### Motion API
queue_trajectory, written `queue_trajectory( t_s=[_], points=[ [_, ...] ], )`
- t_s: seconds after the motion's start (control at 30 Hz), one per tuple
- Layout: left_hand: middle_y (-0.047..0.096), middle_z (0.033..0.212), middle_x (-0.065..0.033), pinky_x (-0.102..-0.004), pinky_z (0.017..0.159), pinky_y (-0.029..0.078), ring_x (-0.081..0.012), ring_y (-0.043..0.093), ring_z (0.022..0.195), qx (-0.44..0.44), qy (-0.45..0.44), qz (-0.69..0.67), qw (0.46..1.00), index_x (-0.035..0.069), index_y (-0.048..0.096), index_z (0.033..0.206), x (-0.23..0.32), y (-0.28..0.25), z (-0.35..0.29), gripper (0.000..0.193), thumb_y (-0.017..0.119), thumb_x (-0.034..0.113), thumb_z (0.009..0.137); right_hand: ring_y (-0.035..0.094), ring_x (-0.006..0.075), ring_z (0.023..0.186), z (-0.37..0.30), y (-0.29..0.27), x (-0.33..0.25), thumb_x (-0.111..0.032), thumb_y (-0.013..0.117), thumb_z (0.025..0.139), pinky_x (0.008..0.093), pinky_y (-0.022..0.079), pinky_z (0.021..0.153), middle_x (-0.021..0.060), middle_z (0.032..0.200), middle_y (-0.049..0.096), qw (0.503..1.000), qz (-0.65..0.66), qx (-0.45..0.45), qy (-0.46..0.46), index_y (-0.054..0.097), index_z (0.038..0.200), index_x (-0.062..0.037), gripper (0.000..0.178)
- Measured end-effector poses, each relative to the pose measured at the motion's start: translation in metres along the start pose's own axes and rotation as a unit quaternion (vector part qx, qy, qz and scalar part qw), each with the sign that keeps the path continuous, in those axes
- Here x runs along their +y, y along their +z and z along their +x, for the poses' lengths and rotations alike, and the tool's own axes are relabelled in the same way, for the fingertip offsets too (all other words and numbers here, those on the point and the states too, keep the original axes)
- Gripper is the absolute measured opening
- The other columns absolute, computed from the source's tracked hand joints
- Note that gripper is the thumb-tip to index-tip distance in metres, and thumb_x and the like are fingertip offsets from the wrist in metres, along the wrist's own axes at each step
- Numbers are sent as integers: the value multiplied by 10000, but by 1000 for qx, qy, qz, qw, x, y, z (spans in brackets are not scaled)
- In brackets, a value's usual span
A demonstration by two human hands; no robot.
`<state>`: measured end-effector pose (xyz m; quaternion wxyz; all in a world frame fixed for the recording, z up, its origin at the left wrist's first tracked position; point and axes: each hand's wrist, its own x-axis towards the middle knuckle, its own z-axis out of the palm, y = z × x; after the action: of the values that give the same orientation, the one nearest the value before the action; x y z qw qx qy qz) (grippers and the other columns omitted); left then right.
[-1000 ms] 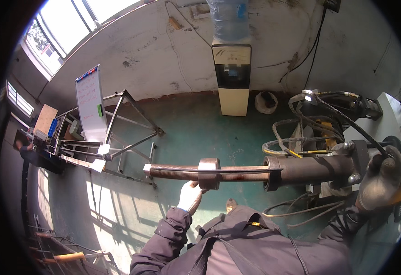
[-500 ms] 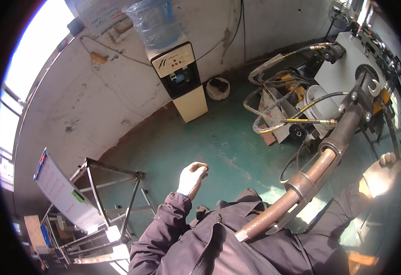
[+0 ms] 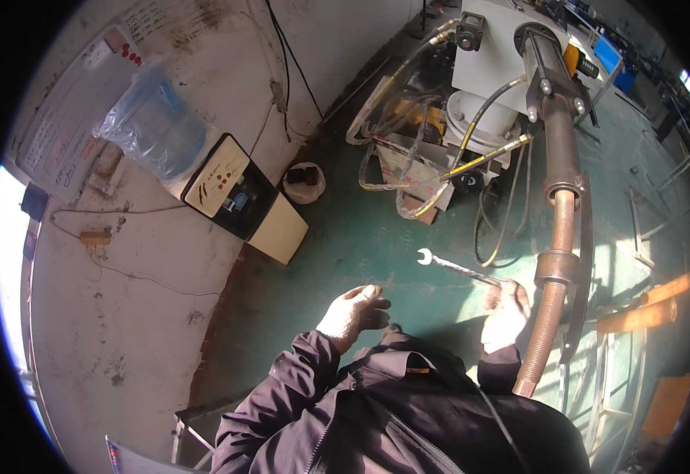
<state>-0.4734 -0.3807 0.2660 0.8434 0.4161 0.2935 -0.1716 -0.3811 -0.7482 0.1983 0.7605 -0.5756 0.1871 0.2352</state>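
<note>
My right hand (image 3: 507, 313), in a pale work glove, is closed round the handle end of a metal open-end wrench (image 3: 462, 268). The wrench points left and away from me, its jaw in the air above the green floor. My left hand (image 3: 353, 317), also gloved, hangs before my jacket with its fingers loosely bent and apart, and nothing shows in it. Just right of my right hand runs a steel cylinder assembly (image 3: 560, 150) with a bolted flange and a rusty threaded rod (image 3: 545, 336) reaching down toward me. Neither hand touches the rod.
Yellow-marked hoses (image 3: 471, 166) loop beside a grey machine (image 3: 487, 55) ahead. A water dispenser (image 3: 282, 229) and a bin (image 3: 304, 183) stand by the left wall. Metal frames and orange-brown cylindrical pieces (image 3: 637, 317) are at right; another frame (image 3: 179, 430) is at lower left.
The view has turned right. My right hand has come in from the far right beyond the rod to its left side, with the wrench now pointing left. My left hand's fingers have spread a little.
</note>
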Motion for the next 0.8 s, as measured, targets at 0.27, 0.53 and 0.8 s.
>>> queue_trajectory(
  t_s=[0.27, 0.53, 0.8],
  points=[
    [776, 1115, -181, -528, 935, 616, -363, 744, 963, -137, -75, -273, 949, 30, 680, 1221, 71, -41, 48, 292, 660, 317, 1169, 810, 180, 919, -38, 189, -4, -51, 734, 1131, 328, 675, 855, 125, 1027, 845, 890, -226, -123, -376, 744, 1277, 30, 167],
    [761, 1080, -153, -483, 857, 652, -326, 759, 874, -234, -84, -163, 955, 25, 675, 1214, 179, -91, 137, 197, 660, 210, 1149, 780, 144, 946, 1, 300, 8, 76, 850, 995, 288, 655, 884, 102, 1128, 810, 951, -87, -19, -297, 744, 1308, 29, 334],
    [761, 1276, -220, -525, 984, 685, -362, 785, 1115, -277, -75, -12, 958, -19, 631, 1402, 277, -103, 198, 260, 624, 131, 1189, 722, 167, 846, 52, 392, -1, -115, 753, 1115, 325, 621, 730, 121, 1051, 751, 963, 188, 96, -165, 679, 1407, 34, 336]
  ],
)
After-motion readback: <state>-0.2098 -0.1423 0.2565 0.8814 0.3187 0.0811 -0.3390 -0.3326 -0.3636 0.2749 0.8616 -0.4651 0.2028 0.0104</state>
